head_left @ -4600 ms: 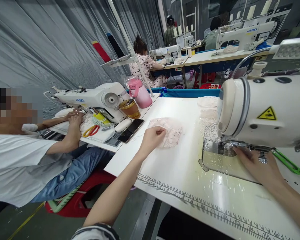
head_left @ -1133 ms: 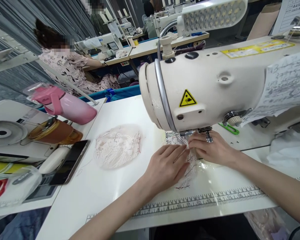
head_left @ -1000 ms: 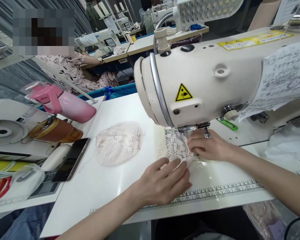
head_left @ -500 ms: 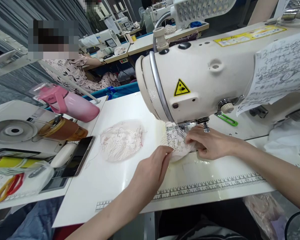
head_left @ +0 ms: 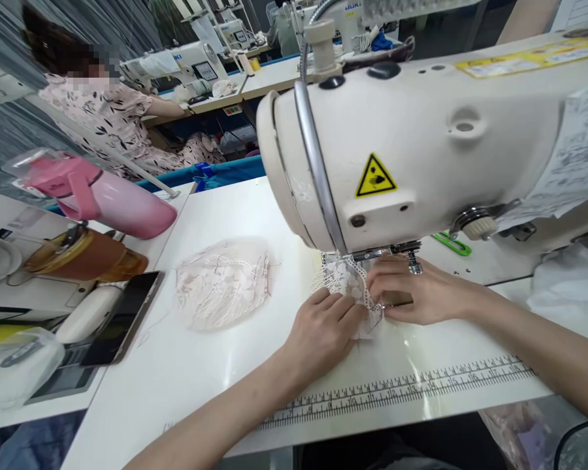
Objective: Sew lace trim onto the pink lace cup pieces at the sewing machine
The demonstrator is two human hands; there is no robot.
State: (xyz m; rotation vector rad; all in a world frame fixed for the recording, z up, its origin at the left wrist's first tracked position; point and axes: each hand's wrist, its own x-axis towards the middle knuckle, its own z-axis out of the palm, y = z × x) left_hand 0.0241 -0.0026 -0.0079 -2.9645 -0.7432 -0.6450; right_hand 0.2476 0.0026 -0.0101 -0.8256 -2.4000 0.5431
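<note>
A white lace piece (head_left: pixel 342 279) lies under the head of a cream sewing machine (head_left: pixel 411 137), by the presser foot (head_left: pixel 411 256). My left hand (head_left: pixel 323 329) rests on the lace's near edge with its fingers curled, pinching the cloth. From the right, my right hand (head_left: pixel 411 290) presses the lace with bent fingers close to the foot. A stack of pale pink lace pieces (head_left: pixel 223 282) lies to the left on the white table (head_left: pixel 215 365).
A printed ruler (head_left: pixel 421 385) runs along the table's front edge. At the left stand a pink bottle (head_left: pixel 102 196), a brown cup (head_left: pixel 81 256), a black phone (head_left: pixel 122 316) and another machine. A green tool (head_left: pixel 451 243) lies behind the machine. A person sews further back.
Since 4.6 s ago my left hand left the pink stack and came to the lace at the needle. In the last second both hands have drawn together on the lace.
</note>
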